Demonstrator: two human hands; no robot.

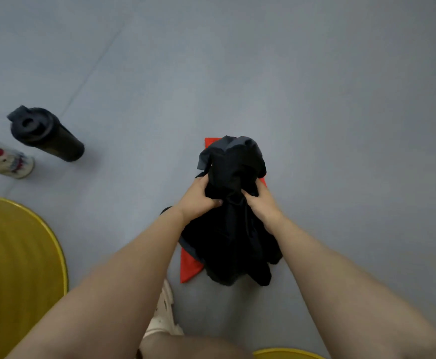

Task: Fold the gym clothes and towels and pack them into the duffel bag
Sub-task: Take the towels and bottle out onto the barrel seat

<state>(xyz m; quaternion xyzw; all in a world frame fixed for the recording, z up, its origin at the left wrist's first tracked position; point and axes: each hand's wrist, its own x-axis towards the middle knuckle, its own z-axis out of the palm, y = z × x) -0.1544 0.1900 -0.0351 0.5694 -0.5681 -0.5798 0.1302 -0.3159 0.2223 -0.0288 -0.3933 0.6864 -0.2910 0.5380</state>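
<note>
Gym clothing (233,218), a bunched black garment, hangs above the red cloth (189,265) on the floor; your left hand (197,199) and right hand (262,206) both grip it. You're seemingly mid-fold: next, spread it flat.

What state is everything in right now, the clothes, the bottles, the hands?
Black garment: bunched, unfolded, held up by both hands.
Red cloth: flat on the floor, mostly hidden beneath the garment.
Black bottle: upright, lid on.
White bottle: partly out of view.
Left hand: gripping the garment.
Right hand: gripping the garment.
</note>
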